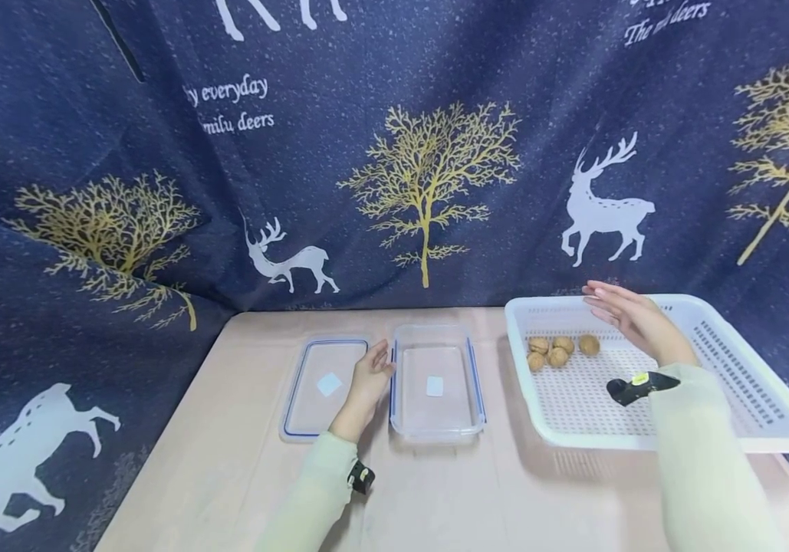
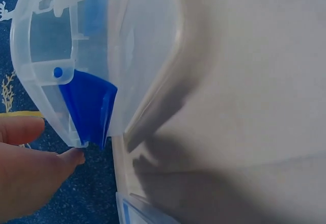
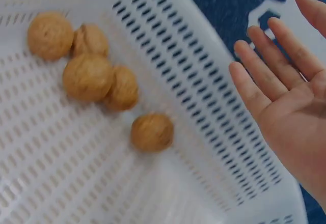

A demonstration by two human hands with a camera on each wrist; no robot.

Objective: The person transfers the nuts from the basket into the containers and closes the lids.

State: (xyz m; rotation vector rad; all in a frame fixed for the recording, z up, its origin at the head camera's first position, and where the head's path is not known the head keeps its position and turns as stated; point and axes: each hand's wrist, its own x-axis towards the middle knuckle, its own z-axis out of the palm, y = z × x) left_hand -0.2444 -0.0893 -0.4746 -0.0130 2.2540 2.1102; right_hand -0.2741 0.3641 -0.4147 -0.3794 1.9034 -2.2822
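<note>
My left hand (image 1: 370, 377) is at the left side of a clear plastic box (image 1: 438, 429) with blue side clips. In the left wrist view its thumb (image 2: 71, 158) is close to the box's rim corner, beside a blue clip (image 2: 90, 107); whether it touches cannot be told. My right hand (image 1: 636, 318), fingers straight and holding nothing, hovers over the back of a white perforated basket (image 1: 594, 441). Several walnuts (image 1: 558, 356) lie in the basket's left part. The right wrist view shows the walnuts (image 3: 89, 77) left of the right palm (image 3: 300, 102).
A clear lid (image 1: 304, 414) with a blue seal lies flat left of the box. White labels show in both lid and box. A pale cloth covers the table (image 1: 228, 460). Behind it hangs a dark blue curtain (image 1: 394, 69) with deer and trees.
</note>
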